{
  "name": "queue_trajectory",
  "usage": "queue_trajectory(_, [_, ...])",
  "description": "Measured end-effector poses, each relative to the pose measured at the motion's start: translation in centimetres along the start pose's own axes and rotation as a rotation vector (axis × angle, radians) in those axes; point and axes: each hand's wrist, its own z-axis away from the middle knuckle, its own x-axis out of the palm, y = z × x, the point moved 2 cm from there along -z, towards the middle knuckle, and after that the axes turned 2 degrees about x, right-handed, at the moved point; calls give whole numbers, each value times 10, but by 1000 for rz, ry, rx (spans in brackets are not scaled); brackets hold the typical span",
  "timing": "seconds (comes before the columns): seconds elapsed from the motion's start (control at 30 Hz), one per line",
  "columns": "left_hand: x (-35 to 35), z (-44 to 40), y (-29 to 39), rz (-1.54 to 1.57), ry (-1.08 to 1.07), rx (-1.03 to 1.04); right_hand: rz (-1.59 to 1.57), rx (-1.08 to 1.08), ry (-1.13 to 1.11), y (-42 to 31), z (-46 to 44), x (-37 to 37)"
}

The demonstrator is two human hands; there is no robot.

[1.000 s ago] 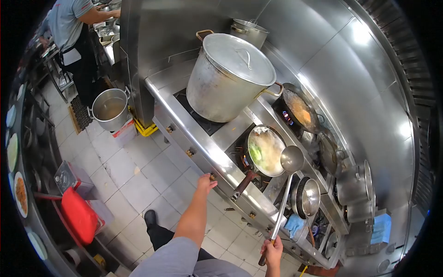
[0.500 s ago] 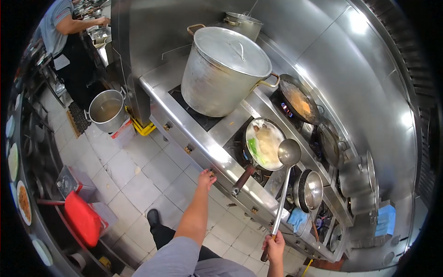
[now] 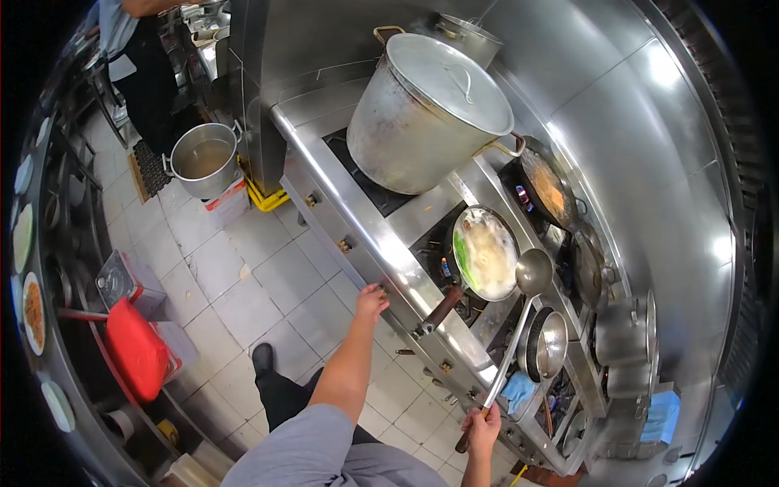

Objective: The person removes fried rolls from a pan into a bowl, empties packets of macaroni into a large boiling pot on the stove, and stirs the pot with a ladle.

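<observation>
Ladle (image 3: pixel 533 274), landmark = pan (image 3: pixel 441 311): bowl's just R of the pan, nr the rim; can't tell if they touch. Its shaft slopes down toward us to our R hand (image 3: pixel 482 426), below & R of the pan, which is clenched round the grip nr the end. Our L hand (image 3: pixel 372 302) is below-L of the pan, well apart from the ladle, fingers closed on a knob (image 3: pixel 382 290) on the front of the stove (image 3: pixel 357 213).

In the pan we've got white frothy food (image 3: pixel 491 256) w/ a green bit on its L. Steel bowl (image 3: pixel 553 345): below-R of the pan; blue cloth (image 3: pixel 518 391): further below. Wok (image 3: pixel 564 213) w/ orange food: above-R of the pan. Big lidded stockpot (image 3: pixel 410 138): above-L. Co-worker (image 3: pixel 146 89): far L of the pan, well off.
</observation>
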Motion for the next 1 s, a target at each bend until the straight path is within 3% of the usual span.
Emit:
queue_trajectory(0.47, [2,-5,-2,-41,27,-10,24,-70,106,22,-56,-14])
queue_trajectory(0.63, [-1,-13,-7,-134,17,68,212,-72,172,49,-106,-17])
queue_trajectory(0.8, [0,0,-1,-218,48,114,649,-348,358,65,-134,-1])
queue_trajectory(0.83, [0,-1,-2,-234,33,133,653,-346,346,69,-138,-3])
queue_trajectory(0.9, [-1,-3,-5,-242,40,138,674,-14,273,63,-139,5])
queue_trajectory(1.0, [-1,-8,-8,-262,50,151,879,-122,272,81,-154,-1])
